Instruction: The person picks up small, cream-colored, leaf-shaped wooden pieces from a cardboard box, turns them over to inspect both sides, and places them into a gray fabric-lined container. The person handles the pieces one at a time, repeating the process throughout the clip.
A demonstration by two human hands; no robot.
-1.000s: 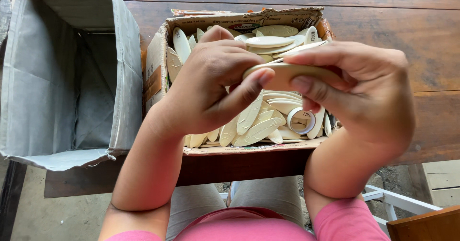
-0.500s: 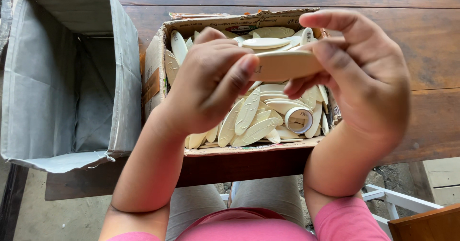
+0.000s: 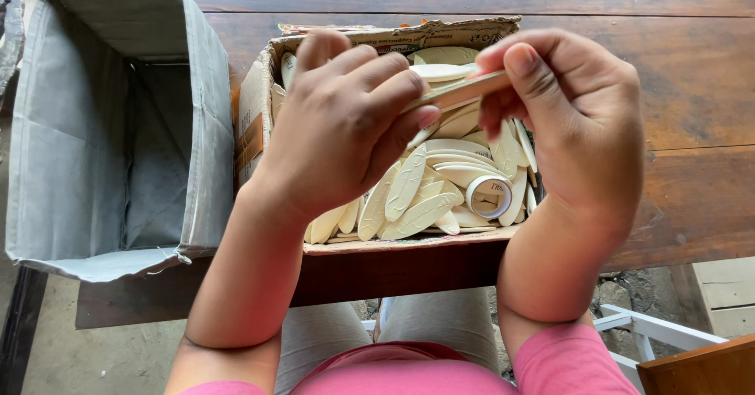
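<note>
Both hands hold one pale oval wooden piece (image 3: 454,92) edge-on above an open cardboard box (image 3: 259,112). My left hand (image 3: 346,124) pinches its left end with the fingertips. My right hand (image 3: 570,120) grips its right end between thumb and fingers. The box is filled with several more flat oval wooden pieces (image 3: 409,198) and a small roll of tape (image 3: 489,196) lying among them.
An empty grey fabric-lined bin (image 3: 118,128) stands open to the left of the box. Both rest on a dark wooden table (image 3: 692,73). A white frame (image 3: 653,328) and a wooden corner (image 3: 700,367) are below right, beside my lap.
The wooden piece has turned from flat-facing to edge-on between my hands, and both hands have shifted slightly upward over the box.
</note>
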